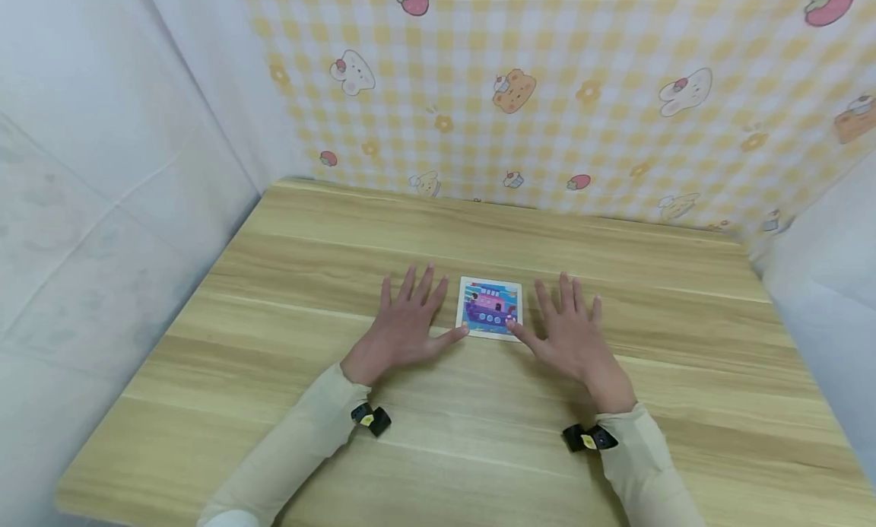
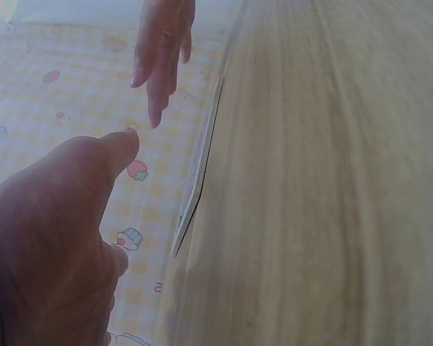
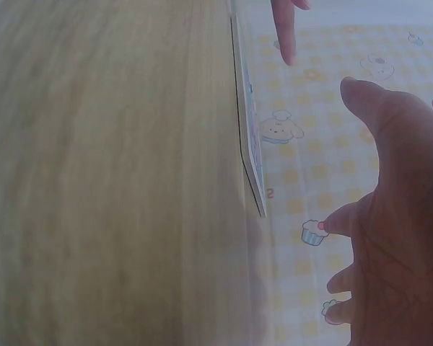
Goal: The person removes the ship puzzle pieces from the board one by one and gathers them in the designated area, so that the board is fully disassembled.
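White goes all round the edge of a square card (image 1: 487,306) with a pink and purple ship on it. The card lies flat on the wood desk (image 1: 684,344), right between the two hands. The left hand (image 1: 404,329) is near it, between 8 and 9 o'clock, and the right hand (image 1: 573,337) is near it, between 3 and 4 o'clock. Each grip is wide, with the fingers spread out, and holds nothing. From the wrists you can see that both thumbs are up above the card and do not touch it.

The card looks thin and stiff, so it should be light, and I think it would stay flat when picked up. The top looks smooth, so it may slide on the desk. A hard pinch could bend a corner. The best places to take hold look like the sides at 9 and 3 o'clock, with a soft pinch.
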Motion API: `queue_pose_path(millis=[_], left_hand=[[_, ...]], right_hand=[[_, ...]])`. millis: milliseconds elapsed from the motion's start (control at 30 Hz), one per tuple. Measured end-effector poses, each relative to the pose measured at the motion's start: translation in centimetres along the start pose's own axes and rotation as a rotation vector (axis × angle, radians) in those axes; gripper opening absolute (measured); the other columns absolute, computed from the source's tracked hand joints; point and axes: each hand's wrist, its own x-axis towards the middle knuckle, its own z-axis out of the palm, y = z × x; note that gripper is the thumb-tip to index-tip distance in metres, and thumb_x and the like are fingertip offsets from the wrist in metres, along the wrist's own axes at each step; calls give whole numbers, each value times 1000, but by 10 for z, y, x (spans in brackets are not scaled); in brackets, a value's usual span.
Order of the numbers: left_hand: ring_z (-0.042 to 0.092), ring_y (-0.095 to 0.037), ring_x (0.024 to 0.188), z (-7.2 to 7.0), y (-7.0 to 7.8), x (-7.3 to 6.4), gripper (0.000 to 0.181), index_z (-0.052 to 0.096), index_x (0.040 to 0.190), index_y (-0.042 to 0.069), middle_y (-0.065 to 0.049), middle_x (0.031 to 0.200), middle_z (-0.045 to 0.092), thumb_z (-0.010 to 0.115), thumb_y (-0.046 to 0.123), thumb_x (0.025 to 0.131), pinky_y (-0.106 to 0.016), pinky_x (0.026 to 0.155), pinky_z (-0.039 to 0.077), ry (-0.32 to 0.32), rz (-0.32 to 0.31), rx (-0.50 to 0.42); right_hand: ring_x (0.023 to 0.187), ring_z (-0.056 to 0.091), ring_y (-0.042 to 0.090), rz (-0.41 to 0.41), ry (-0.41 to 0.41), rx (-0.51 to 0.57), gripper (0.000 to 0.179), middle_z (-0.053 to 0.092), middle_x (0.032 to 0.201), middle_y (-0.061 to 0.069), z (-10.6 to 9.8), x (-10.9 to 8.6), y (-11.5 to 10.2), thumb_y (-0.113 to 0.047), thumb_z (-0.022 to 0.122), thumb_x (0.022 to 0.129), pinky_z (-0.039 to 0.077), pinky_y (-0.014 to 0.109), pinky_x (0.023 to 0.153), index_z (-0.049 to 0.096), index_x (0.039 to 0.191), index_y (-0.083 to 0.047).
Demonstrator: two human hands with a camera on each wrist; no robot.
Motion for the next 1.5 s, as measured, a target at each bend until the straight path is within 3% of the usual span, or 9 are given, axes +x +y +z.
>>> queue_pose_path(millis=[867, 1167, 1500], left_hand=[[1, -45, 156, 3, 0, -7, 95, 18, 167, 17, -16, 172, 4, 35, 79, 97, -77, 118, 2, 2, -2, 2], [7, -42, 157, 10, 8, -6, 95, 18, 167, 16, -15, 172, 8, 35, 78, 97, -76, 119, 6, -13, 74, 2], [7, -34, 159, 8, 18, -1, 87, 21, 166, 16, -9, 173, 9, 31, 73, 102, -68, 124, 6, -24, 157, -62]], right_hand=[[154, -1, 53, -49, -18, 32, 96, 2, 168, 33, 3, 0, -14, -69, 47, 99, 0, 79, 116, 18, 166, -7], [155, -1, 52, -71, -30, 43, 94, 3, 168, 32, 12, -1, -23, -69, 47, 100, 2, 78, 117, 17, 166, -8], [156, 1, 48, -118, -34, 123, 88, 6, 168, 32, 11, 8, -39, -66, 43, 103, 4, 72, 121, 19, 166, -9]])
